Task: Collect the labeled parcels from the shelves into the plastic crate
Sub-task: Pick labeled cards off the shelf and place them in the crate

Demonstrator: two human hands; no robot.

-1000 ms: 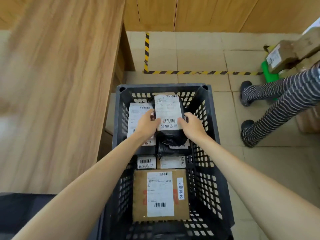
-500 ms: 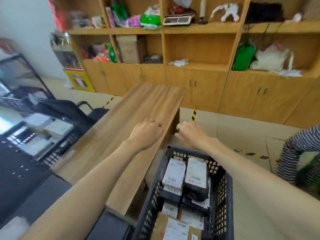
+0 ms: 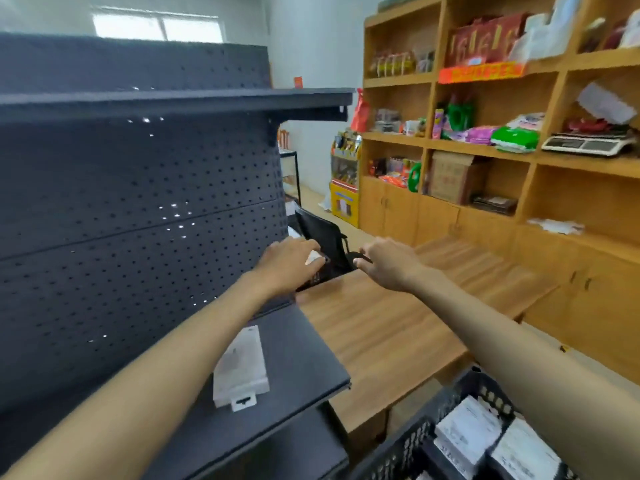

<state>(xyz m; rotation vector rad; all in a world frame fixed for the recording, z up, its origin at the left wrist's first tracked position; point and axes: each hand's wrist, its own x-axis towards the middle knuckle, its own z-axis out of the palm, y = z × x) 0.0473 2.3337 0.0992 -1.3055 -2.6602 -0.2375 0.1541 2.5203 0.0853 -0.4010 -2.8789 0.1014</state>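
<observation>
Wooden table (image 3: 381, 327) beneath both: right hand (image 3: 391, 264) relaxed, empty; left hand (image 3: 287, 266) relaxed, white item (image 3: 313, 257) at its one o'clock, contact unclear.

Plastic crate (image 3: 415, 441): cut by the bottom edge, only one corner showing.
Parcels (image 3: 467, 431) inside: labels blurred, print unreadable.
White packet (image 3: 242, 368) on dark shelf (image 3: 304, 358): partly hidden behind the left forearm.
Small white item (image 3: 312, 257) at left hand (image 3: 287, 265) fingertips: blurred, contact undeterminable.
Goods on wooden shelving (image 3: 485, 140): smeared, mostly unidentifiable.
</observation>
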